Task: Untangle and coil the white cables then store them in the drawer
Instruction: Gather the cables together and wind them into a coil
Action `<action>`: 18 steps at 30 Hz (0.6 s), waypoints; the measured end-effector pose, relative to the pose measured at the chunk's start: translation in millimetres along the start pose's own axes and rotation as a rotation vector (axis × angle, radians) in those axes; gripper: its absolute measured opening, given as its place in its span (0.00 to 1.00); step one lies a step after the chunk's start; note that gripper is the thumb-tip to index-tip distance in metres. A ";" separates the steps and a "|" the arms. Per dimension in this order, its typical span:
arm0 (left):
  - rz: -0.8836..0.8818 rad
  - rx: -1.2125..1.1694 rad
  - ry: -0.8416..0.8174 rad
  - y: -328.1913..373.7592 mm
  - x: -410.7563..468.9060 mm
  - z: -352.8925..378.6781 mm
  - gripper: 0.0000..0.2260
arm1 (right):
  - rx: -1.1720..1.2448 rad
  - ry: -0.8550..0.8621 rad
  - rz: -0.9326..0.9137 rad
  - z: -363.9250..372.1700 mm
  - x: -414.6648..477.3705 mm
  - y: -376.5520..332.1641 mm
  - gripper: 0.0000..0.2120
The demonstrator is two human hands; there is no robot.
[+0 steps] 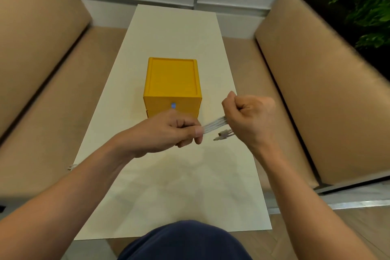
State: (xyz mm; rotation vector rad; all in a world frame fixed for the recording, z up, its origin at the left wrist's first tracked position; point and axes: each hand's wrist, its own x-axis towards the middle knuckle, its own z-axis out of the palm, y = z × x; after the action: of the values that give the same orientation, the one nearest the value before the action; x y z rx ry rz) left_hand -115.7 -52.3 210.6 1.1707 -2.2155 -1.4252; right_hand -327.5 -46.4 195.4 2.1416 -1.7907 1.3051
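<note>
The white cables [213, 125] are stretched above the surface [175, 27], just before the yellow drawer box [172, 82]; to coil them well, keep the strands side by side and taut while winding even loops. Their long axis runs left to right, rising slightly rightward, with the loose plugs [220, 134] pointing left. The left hand [168, 131] pinches one end; the right hand [249, 116] grips the other in a fist.

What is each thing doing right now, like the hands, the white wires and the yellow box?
left hand, pinches one side of the white cables.
right hand, fist curled round the other side.
white cables, pulled straight between both hands, plug ends sticking out loose, held above the table.
yellow drawer box, upright on the table, drawers closed.
</note>
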 end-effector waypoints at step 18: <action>0.003 -0.012 0.061 -4.0 3.9 -26.5 0.13 | 0.434 -0.803 0.236 -50.3 10.5 16.4 0.16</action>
State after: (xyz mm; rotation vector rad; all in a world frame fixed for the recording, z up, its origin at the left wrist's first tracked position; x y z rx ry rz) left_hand -100.6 -73.0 219.4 1.1898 -2.1638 -1.3806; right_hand -369.3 -33.0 226.7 3.0989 -2.2271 1.0003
